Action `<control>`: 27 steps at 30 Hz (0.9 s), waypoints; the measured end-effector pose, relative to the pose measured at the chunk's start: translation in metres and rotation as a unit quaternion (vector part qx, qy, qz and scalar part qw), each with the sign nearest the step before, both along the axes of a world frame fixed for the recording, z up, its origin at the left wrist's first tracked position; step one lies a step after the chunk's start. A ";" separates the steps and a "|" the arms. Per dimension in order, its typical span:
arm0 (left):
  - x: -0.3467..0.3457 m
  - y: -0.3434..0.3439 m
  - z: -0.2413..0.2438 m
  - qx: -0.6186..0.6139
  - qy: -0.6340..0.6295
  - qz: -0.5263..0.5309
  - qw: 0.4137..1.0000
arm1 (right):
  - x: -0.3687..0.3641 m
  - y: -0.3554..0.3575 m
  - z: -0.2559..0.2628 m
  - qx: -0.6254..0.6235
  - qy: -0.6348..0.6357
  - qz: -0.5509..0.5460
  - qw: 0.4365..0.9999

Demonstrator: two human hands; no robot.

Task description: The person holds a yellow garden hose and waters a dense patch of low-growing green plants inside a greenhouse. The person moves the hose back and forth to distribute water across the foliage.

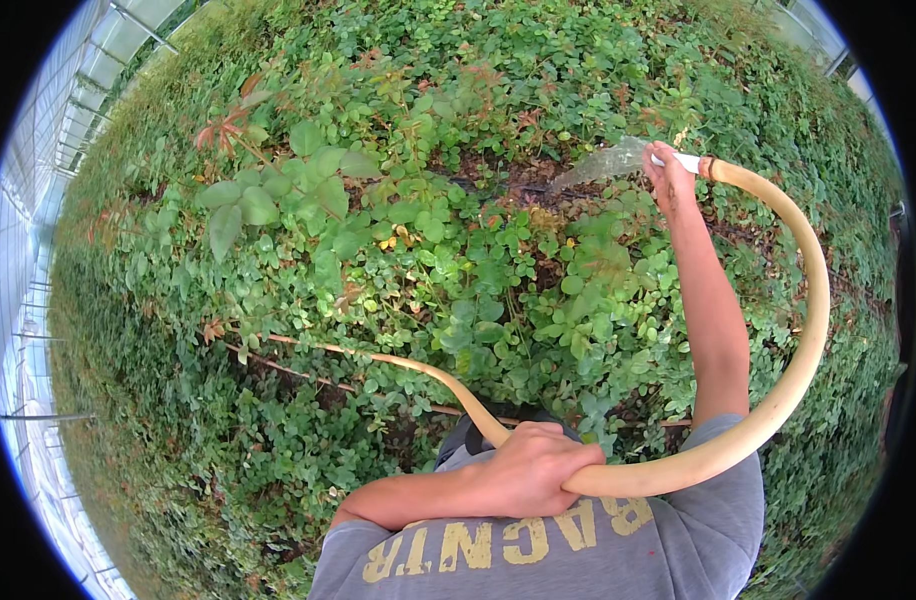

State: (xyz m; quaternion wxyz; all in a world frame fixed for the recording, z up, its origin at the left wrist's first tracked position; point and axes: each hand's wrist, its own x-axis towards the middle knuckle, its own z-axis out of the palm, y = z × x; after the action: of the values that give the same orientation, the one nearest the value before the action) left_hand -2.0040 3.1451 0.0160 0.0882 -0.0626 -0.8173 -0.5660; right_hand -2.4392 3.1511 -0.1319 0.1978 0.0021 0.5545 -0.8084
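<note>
A thick yellowish hose (pixel 816 300) curves in a wide loop at the right of the view. My right hand (pixel 669 176), at the end of an outstretched arm, grips its white nozzle (pixel 679 160), with the fingers at the mouth. Water (pixel 602 165) sprays leftward from it onto leafy plants and dark soil. Against my chest, my left hand (pixel 536 469) is closed around the hose. Beyond that hand the hose runs away to the left, down among the leaves. A reddish-brown band sits where nozzle and hose meet.
Dense green leafy plants (pixel 458 300) surround me, some with reddish young leaves. A taller leafy shoot (pixel 259 199) rises at the left. Thin brown lines (pixel 300 373) run through the foliage before me. A greenhouse wall with a metal frame (pixel 45 225) stands at the far left.
</note>
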 end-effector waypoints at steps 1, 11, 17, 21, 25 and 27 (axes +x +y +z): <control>0.000 0.003 0.002 -0.005 0.000 0.000 1.000 | 0.006 -0.003 0.005 0.001 0.001 0.005 1.000; 0.007 0.033 0.012 -0.073 -0.032 0.053 0.995 | 0.088 -0.138 0.043 -0.222 -0.082 0.149 0.960; 0.009 0.044 0.011 -0.052 -0.037 0.076 0.995 | 0.045 -0.070 0.016 -0.077 -0.017 0.088 0.993; 0.003 0.057 0.003 -0.025 -0.022 0.035 0.999 | 0.001 0.038 0.013 -0.030 0.027 -0.006 0.999; -0.008 0.072 0.000 -0.006 -0.010 -0.009 1.000 | -0.046 0.162 0.019 0.061 0.061 -0.122 0.989; -0.012 0.078 -0.002 -0.002 -0.003 -0.025 1.000 | -0.054 0.211 0.027 0.102 0.086 -0.170 0.976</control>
State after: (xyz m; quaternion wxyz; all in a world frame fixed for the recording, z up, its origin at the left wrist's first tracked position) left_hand -2.0164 3.2227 0.0137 0.0716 -0.0813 -0.8171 -0.5663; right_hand -2.4932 3.3624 -0.1047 0.0078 0.0470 0.6407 -0.7663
